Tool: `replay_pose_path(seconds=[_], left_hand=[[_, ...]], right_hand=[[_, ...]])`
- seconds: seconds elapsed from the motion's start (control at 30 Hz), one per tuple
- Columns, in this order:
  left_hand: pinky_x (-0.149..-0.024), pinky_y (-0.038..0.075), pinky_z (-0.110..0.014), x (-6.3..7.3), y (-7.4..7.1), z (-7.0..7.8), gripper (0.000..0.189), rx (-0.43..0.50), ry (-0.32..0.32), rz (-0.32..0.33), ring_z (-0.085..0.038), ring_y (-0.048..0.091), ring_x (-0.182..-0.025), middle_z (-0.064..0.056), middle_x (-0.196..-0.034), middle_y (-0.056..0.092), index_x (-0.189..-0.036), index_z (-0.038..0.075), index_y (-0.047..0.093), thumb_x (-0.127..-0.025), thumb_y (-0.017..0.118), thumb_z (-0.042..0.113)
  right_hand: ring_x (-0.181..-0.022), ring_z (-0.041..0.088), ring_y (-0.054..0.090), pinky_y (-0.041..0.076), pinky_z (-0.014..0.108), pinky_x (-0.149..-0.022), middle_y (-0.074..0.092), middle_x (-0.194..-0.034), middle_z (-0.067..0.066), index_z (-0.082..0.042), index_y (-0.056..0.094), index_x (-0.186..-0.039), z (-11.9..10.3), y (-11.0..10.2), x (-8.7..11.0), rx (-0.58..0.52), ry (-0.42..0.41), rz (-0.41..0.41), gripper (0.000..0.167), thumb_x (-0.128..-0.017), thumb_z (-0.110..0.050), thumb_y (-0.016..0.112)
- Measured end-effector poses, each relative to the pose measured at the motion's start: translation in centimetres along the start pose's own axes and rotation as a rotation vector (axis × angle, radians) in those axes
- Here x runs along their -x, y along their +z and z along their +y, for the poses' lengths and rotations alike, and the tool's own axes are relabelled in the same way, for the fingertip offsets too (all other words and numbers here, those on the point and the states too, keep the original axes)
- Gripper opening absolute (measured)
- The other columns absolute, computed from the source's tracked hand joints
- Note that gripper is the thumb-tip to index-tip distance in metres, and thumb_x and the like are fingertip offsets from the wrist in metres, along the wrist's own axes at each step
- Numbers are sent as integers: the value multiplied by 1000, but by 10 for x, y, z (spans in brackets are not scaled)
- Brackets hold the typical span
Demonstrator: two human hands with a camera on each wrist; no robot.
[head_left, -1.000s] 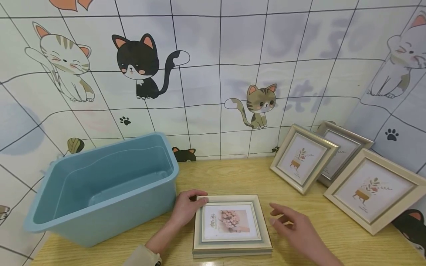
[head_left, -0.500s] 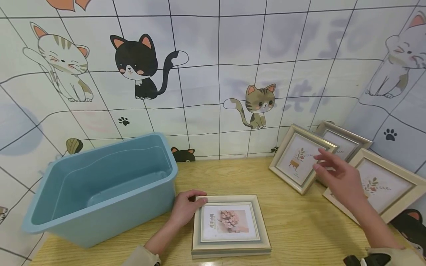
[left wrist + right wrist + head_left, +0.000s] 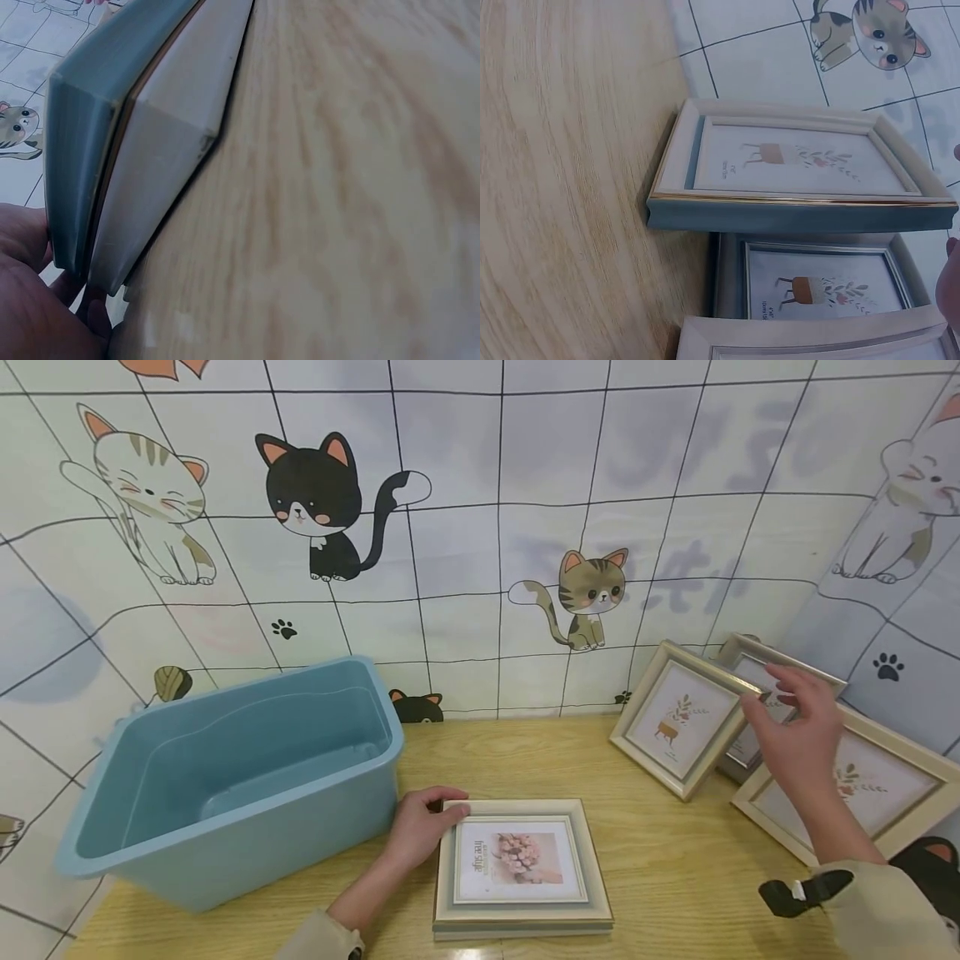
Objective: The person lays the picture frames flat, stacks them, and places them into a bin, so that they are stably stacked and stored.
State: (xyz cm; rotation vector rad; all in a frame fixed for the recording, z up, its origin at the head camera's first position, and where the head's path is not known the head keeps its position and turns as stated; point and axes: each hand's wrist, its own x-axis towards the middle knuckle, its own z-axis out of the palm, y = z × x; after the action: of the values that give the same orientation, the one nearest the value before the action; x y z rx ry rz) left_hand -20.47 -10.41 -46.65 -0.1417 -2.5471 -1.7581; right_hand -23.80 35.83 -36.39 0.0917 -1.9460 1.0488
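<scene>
My left hand [image 3: 420,831] grips the left edge of a stack of two picture frames, thumb on the front of the upper picture frame [image 3: 522,910]. That frame lies flat and shows a pink flower print. In the left wrist view the lower picture frame [image 3: 161,180] sits directly beneath it. My right hand [image 3: 802,735] is at the top right corner of a leaning picture frame [image 3: 645,714] with a plant print. Its thumb and fingers are spread about that corner, apart from it in the right wrist view [image 3: 802,217].
A blue plastic tub [image 3: 277,827] stands on the wooden table [image 3: 675,893] at the left. Behind the leaning frame are a silver picture frame [image 3: 738,760] and a larger cream picture frame [image 3: 776,818]. A cat-printed covering [image 3: 465,560] backs the table.
My right hand has left the side of the stacked frames and moved up and right to the leaning picture frame. My left hand keeps its hold on the stack.
</scene>
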Motion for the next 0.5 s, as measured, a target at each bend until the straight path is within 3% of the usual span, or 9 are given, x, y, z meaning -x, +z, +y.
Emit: replay_pose_path(seconds=[0.1, 0.3, 0.5], left_hand=[[-78, 45, -32, 0, -1, -1, 16, 4, -6, 3, -18, 52, -90, -7, -109, 72, -105, 6, 80, -89, 79, 12], [-76, 45, -32, 0, -1, -1, 18, -3, -2, -8, -18, 52, -88, -6, -106, 72, -105, 6, 80, -89, 79, 13], [-85, 46, -36, -1, -1, -1, 19, -7, 6, -13, -20, 56, -96, -6, -110, 73, -106, 6, 80, -89, 79, 14]], right_hand=[[-116, 0, 50, 41, 12, -97, 49, -127, -20, 2, 64, -135, 6, 4, -5, -17, 79, -62, 48, -89, -2, 73], [-112, -12, 49, 40, 4, -87, 46, -147, -9, -21, 49, -154, 20, -2, -18, -11, 199, -291, 58, -100, -17, 69], [-100, -19, 51, 42, 4, -73, 57, -119, -32, -23, 54, -151, 19, -5, -34, -26, 229, -420, 53, -100, -23, 69]])
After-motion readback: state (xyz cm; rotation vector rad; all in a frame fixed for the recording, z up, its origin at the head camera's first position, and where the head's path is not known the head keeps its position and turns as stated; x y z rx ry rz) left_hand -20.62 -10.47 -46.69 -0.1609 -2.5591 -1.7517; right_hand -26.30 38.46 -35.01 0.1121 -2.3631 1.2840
